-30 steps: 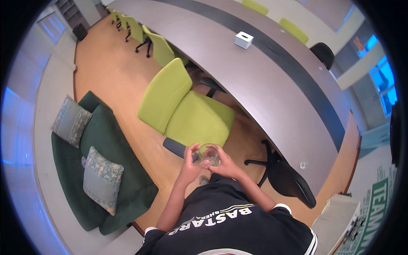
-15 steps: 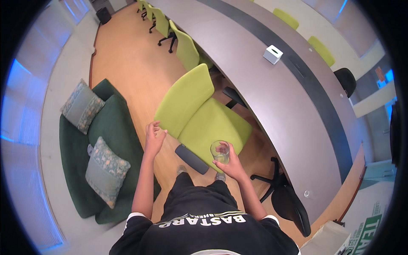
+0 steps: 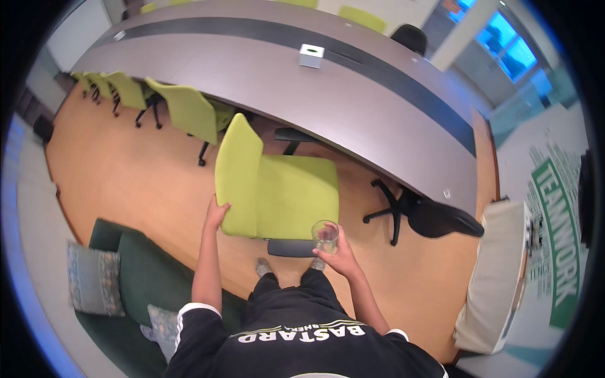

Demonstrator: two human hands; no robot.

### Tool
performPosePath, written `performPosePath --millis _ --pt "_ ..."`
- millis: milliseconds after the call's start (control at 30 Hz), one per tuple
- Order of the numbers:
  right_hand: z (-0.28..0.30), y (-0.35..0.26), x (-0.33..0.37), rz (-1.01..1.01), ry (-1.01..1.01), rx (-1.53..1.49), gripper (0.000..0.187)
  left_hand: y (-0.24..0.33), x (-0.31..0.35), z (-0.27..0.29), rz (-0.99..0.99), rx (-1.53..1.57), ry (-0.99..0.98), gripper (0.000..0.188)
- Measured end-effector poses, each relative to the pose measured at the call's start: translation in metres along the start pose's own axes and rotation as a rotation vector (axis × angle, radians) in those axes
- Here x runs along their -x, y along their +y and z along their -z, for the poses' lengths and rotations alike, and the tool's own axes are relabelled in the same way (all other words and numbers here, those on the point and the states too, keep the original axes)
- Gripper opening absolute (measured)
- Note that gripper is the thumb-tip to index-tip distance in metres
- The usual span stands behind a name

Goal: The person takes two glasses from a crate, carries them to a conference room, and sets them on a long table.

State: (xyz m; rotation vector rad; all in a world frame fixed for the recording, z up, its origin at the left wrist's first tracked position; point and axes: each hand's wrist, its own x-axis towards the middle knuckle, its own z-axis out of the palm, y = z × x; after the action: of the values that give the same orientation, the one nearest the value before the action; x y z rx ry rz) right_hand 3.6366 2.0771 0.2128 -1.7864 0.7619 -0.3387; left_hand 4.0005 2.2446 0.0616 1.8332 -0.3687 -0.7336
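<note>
In my right hand (image 3: 338, 252) is a clear drinking glass (image 3: 325, 238), its rim toward me, with fingers wrapped round its side. It stands out over the near armrest (image 3: 290, 247) of a lime-green office chair (image 3: 299, 192). My left hand (image 3: 217, 213) grips the edge of that chair's backrest (image 3: 238, 179), its thumb lying on the near face. Whether the glass holds liquid is hard to make out.
A long grey conference table (image 3: 271, 75) runs beyond the chair, bearing a white tissue box (image 3: 311, 55) and another glass (image 3: 447, 194). More green chairs (image 3: 183, 110) line it. A black chair (image 3: 444, 217) stands right; a dark green sofa (image 3: 142, 264) with cushions lies left.
My view has swung to the right. My left hand, free in the air before, now holds the chair's backrest. The glass stays in my right hand.
</note>
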Motion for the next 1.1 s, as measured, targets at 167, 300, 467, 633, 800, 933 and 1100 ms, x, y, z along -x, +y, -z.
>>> performPosePath --millis 167,300,467,633,800,933,1100 --pt "-0.014 -0.002 0.028 -0.056 0.051 -0.03 0.069 0.002 0.007 -0.01 0.07 0.349 -0.02 0.047" --pt "-0.012 -0.001 0.036 -0.032 0.081 -0.073 0.068 0.006 0.021 -0.021 0.004 0.324 0.04 0.044" --pt "0.008 -0.001 0.041 0.018 0.071 -0.101 0.067 -0.004 0.039 -0.047 0.033 0.344 0.203 0.046" --pt "0.036 0.002 0.053 0.038 0.097 -0.089 0.066 0.005 0.073 -0.093 0.063 0.362 0.367 0.043" --pt "0.046 0.014 0.06 0.019 0.052 -0.151 0.065 -0.026 0.09 -0.132 0.064 0.274 0.596 0.046" --pt "0.068 0.032 0.065 0.012 0.048 -0.162 0.065 -0.011 0.116 -0.186 0.115 0.326 0.675 0.053" --pt "0.087 0.052 0.067 0.041 0.06 -0.153 0.067 0.007 0.155 -0.217 0.094 -0.152 0.595 0.065"
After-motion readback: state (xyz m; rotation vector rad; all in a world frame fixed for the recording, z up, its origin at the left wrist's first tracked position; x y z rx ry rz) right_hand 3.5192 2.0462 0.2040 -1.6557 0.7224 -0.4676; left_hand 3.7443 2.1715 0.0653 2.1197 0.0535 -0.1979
